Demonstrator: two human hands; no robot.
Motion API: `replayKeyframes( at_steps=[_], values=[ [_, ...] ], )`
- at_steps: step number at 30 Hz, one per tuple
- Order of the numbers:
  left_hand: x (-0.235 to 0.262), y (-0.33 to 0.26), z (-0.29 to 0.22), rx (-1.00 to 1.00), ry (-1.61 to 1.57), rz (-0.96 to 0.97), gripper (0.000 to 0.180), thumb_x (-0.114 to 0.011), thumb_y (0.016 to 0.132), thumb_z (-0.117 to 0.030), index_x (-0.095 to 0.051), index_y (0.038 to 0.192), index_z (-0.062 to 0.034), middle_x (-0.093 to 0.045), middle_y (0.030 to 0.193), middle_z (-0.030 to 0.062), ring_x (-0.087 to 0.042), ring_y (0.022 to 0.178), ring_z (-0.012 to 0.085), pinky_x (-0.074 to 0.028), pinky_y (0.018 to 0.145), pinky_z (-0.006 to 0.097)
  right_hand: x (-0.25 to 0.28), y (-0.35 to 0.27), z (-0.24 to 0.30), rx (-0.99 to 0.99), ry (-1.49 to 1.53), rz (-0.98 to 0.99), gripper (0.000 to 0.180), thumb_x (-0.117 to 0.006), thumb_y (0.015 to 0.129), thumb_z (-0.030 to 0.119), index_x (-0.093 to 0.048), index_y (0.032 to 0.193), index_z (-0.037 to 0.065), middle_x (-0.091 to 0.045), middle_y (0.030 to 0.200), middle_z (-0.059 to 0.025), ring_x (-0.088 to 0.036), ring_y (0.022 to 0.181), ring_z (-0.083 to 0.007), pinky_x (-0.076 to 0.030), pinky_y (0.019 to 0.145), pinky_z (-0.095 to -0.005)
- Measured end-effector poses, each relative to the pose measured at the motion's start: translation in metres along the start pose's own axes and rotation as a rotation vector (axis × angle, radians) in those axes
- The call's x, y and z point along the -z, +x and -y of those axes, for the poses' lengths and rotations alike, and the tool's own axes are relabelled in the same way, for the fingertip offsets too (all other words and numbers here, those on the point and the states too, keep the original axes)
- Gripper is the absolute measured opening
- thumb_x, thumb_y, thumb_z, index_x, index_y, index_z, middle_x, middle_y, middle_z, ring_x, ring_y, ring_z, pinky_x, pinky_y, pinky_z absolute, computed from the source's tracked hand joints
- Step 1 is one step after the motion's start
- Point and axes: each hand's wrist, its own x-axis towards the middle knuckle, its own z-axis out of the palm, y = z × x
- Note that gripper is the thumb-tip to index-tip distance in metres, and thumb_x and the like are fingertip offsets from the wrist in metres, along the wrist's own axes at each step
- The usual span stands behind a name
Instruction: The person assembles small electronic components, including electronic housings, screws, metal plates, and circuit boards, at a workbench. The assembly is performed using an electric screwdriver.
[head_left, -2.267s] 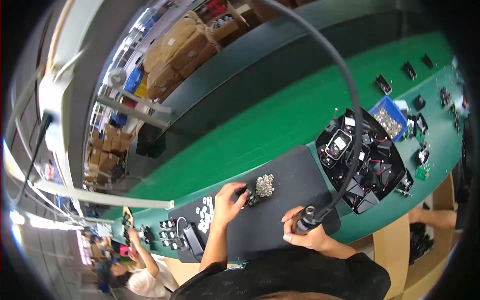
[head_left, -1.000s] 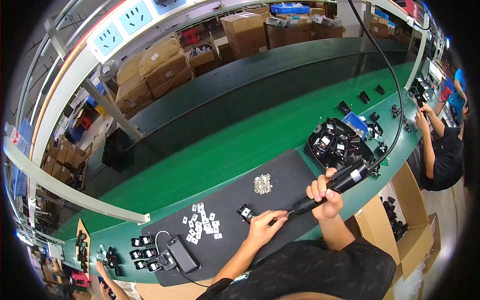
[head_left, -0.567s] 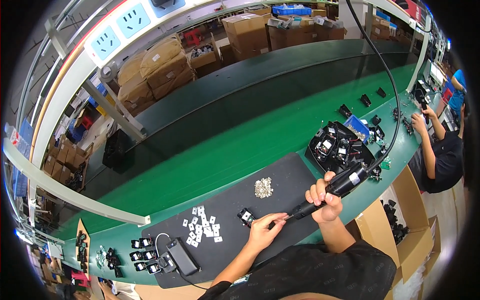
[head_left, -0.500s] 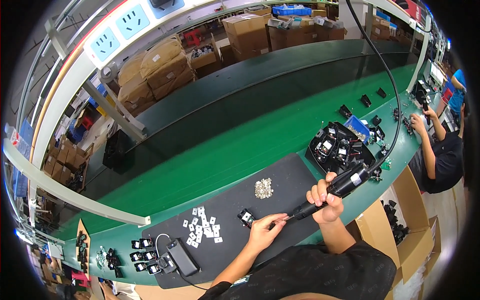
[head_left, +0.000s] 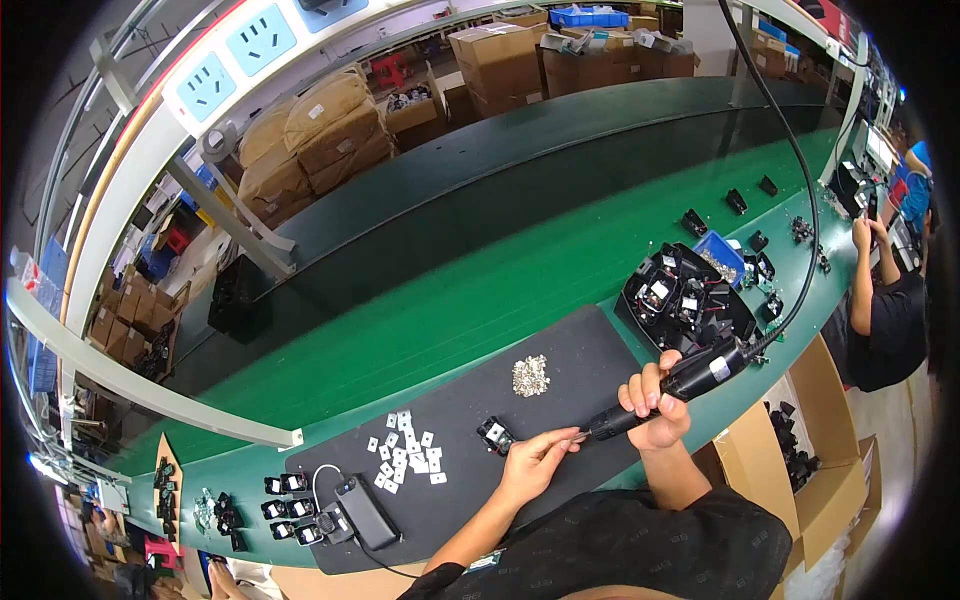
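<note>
A black corded electric screwdriver (head_left: 705,370) is gripped in my right hand (head_left: 656,402), its body slanting down to the left. The thumb and fingers of my left hand (head_left: 538,464) pinch together at the screwdriver's bit; whatever small thing they hold there is too small to make out. Just left of those fingers, a small black housing with a white square part (head_left: 495,435) lies on the dark grey mat (head_left: 465,375). A heap of small metal screws (head_left: 530,376) sits farther up the mat. Scattered white square plates (head_left: 408,452) lie to the left.
A black bin of assemblies (head_left: 685,295) and a blue screw tray (head_left: 718,258) stand right of the mat. At left are a black box with a cable (head_left: 366,512) and several black housings (head_left: 290,510). A co-worker (head_left: 890,310) works at far right, beyond an open carton (head_left: 825,450).
My two hands and the screwdriver keep nearly the same pose, with a slight overall shift of the view. The co-worker's hands at far right have moved farther right.
</note>
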Motion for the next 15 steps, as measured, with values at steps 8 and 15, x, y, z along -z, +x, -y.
replayKeyframes(
  at_steps=[8,15],
  values=[
    [0.0037,-0.0047,0.0021,0.037,0.018,0.032,0.023,-0.053,0.092,-0.003,-0.062,0.113,0.0021,-0.069,0.100,0.0111,-0.065,0.087,0.0138,-0.051,0.081,0.026,0.0031,-0.0029,-0.0027,-0.034,0.037,0.019,0.044,-0.063,0.078,0.010,-0.041,0.116,0.009,-0.046,0.069,-0.0020,-0.047,0.060,-0.0128,-0.042,0.063,-0.0289],
    [0.0057,-0.0065,-0.0016,0.054,0.015,0.096,0.024,-0.051,0.094,-0.002,-0.060,0.115,0.0033,-0.067,0.104,0.0134,-0.064,0.092,0.0156,-0.051,0.085,0.028,0.0049,-0.0073,-0.0026,-0.038,0.024,0.031,0.044,-0.063,0.080,0.011,-0.041,0.117,0.010,-0.043,0.071,0.0008,-0.042,0.058,-0.0094,-0.037,0.058,-0.0257]
  ],
)
